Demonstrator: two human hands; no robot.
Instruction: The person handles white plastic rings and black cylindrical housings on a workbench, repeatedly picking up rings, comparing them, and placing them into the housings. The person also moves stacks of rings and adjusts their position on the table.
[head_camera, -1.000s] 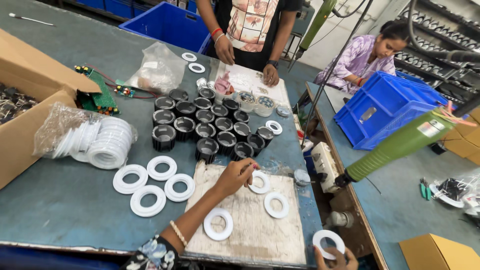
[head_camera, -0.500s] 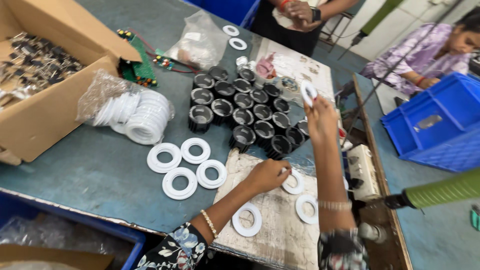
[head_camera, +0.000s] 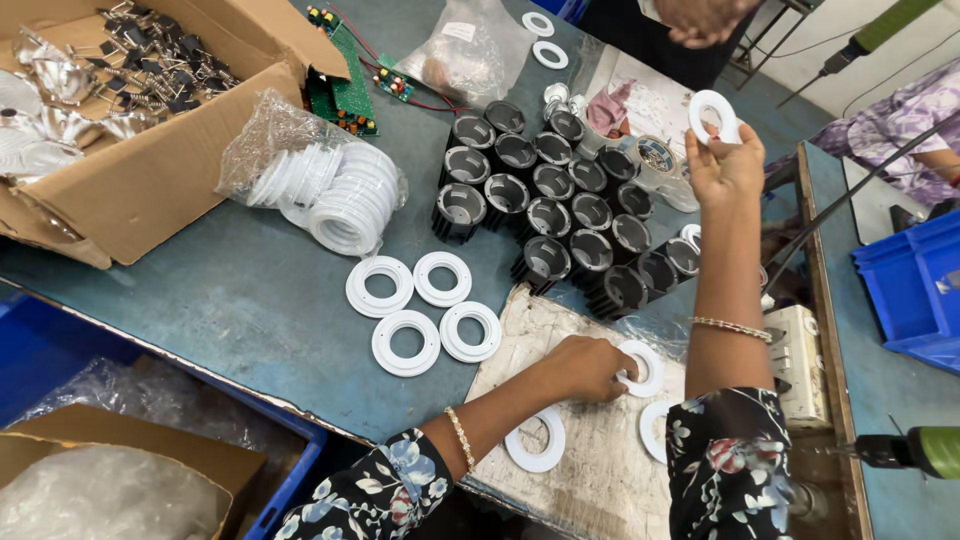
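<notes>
Blue-grey worktable (head_camera: 250, 290) fills most of the frame, its near edge running diagonally from left centre down toward the bottom middle, with a blue bin (head_camera: 290, 480) below it. At lower centre the left hand (head_camera: 590, 365) lies palm down on a worn paper sheet (head_camera: 590, 460), forearm coming in from the bottom edge, fingertips pinching the rim of a white plastic ring (head_camera: 645, 368) that lies flat on the sheet. The right hand (head_camera: 725, 165) is raised at upper right, arm stretched straight up the frame, thumb and fingers closed on the lower edge of a second white ring (head_camera: 715, 115) held upright above a cluster of black finned housings (head_camera: 550, 210). Another ring (head_camera: 535, 440) lies just below the left wrist, and one more (head_camera: 655, 440) peeks out beside the right sleeve. Four loose rings (head_camera: 425, 310) sit on bare table left of the sheet, well apart from the hands. A bag of stacked rings (head_camera: 325, 185) and an open cardboard box (head_camera: 120, 150) crowd the upper left. Bare tabletop lies between the box and the four rings. Another person's hand (head_camera: 705, 20) shows at the top edge. At lower right a green-handled tool (head_camera: 920, 450) lies beyond the table's right edge.
</notes>
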